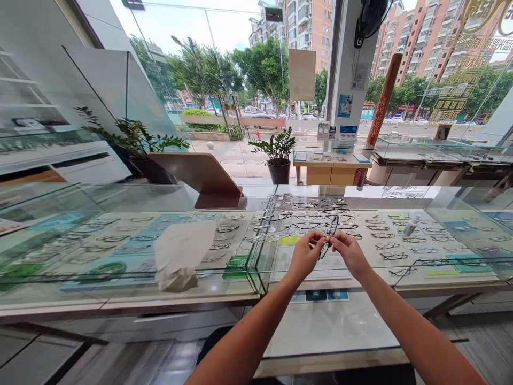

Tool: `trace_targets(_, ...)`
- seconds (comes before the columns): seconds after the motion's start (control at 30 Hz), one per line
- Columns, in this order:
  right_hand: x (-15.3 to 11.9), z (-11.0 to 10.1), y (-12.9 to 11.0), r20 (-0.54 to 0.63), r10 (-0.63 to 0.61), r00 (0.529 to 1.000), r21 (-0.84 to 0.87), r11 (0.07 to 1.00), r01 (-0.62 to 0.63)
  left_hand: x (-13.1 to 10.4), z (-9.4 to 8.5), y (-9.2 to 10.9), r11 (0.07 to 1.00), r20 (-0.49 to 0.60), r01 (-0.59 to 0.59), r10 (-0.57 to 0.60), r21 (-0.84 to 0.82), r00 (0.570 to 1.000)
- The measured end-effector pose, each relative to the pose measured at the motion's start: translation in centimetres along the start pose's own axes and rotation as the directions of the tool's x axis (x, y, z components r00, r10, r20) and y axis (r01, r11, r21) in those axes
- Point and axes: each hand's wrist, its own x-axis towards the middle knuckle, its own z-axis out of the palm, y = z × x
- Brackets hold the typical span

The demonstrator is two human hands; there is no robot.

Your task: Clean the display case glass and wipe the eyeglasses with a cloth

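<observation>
In the lower centre and lower right of the frame, two bare forearms are reaching forward over a pale lower surface (332,326) toward a glass display counter (132,294). Near the centre right, the left hand (308,254) and the right hand (350,252) are meeting above the counter. Between them, a thin, dark-rimmed pair of eyeglasses (334,227) is slanting, its upper end leaning to the right. The fingers of the left hand are closing narrowly on the eyeglasses, and the thumb and fingers of the right hand are pinching them from the other side. A green box (237,267) is lying left of the hands, and farther left a pale crumpled sheet (182,251) is resting on the counter. Rows of other eyeglasses (382,235) are spreading on both sides of the hands, with a small white bottle (411,226) standing at a tilt in the view on the right. Beyond, in the left centre, a brown angled stand (200,174) is rising from the counter's far part. Farther back, a potted plant (279,155) is standing near a wooden table (318,174), while trees (256,69) and tall buildings (302,24) are filling the upper background behind the glass.
</observation>
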Motion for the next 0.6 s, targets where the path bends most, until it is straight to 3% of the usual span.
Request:
trace_targets(0.27, -0.05, -0.29, -0.78, 0.028, 0.006, 1.000, 0.002, 1.000, -0.006, 0.08, 0.35, -0.40, 0.994, 0.011, -0.081, 0.081, 0.069, 0.997)
trace_targets(0.43, -0.10, -0.01, -0.31, 0.032, 0.036, 0.999, 0.053, 0.998, -0.037, 0.04, -0.08, -0.74, 0.971, 0.019, -0.168, 0.167, 0.168, 0.986)
trace_targets(0.6, -0.14, 0.07, 0.10, 0.025, 0.055, 0.998, 0.062, 0.996, -0.057, 0.09, -0.24, -0.80, 0.961, 0.032, -0.185, 0.182, 0.205, 0.983)
